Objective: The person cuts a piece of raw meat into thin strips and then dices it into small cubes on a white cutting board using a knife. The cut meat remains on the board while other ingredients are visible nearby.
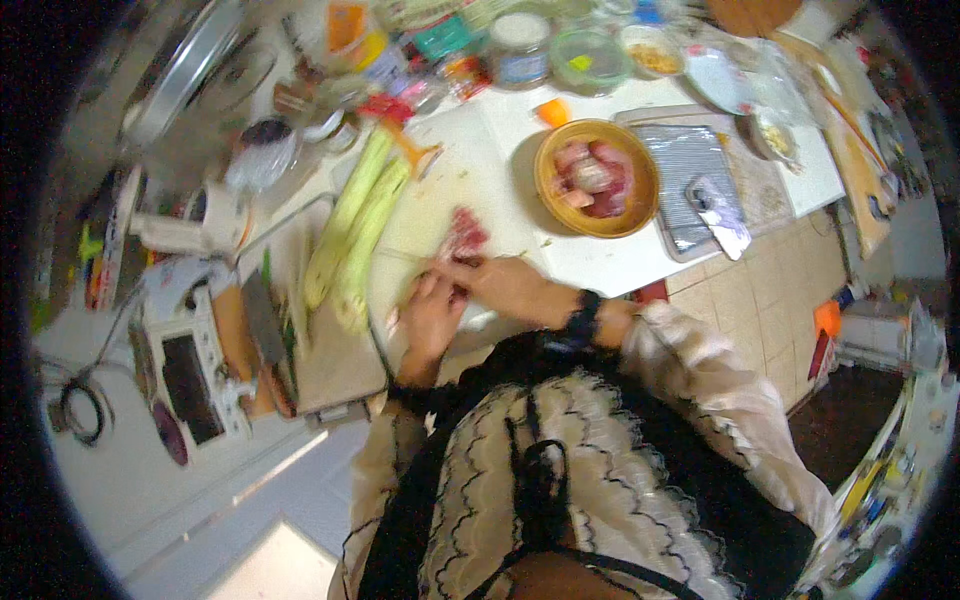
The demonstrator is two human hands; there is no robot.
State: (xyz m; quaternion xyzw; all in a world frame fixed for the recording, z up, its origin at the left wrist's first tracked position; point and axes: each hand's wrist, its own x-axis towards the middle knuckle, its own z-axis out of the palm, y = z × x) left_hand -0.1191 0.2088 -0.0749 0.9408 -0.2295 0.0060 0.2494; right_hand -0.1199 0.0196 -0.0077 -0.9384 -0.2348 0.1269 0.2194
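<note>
My left hand (431, 319) and my right hand (514, 289) meet at the near edge of a pale cutting board (442, 180). A piece of raw red meat (466, 231) lies just beyond their fingers. My right hand is curled over the near end of the meat, and my left fingers are bent beside it. A thin, blurred strip, possibly a knife blade, extends left from the fingers; what either hand grips is unclear. Long pale green stalk vegetables (360, 232) lie to the left. To the right, a round brown bowl (551, 210) holds chunks of raw meat (600, 176).
An orange-handled peeler (420, 154) touches the stalks' far end. Jars (519, 49), a green-rimmed container (591, 61) and small bowls crowd the back. Right of the bowl are a ridged tray (679, 176) and a phone (720, 217). A white appliance (191, 382) stands at left.
</note>
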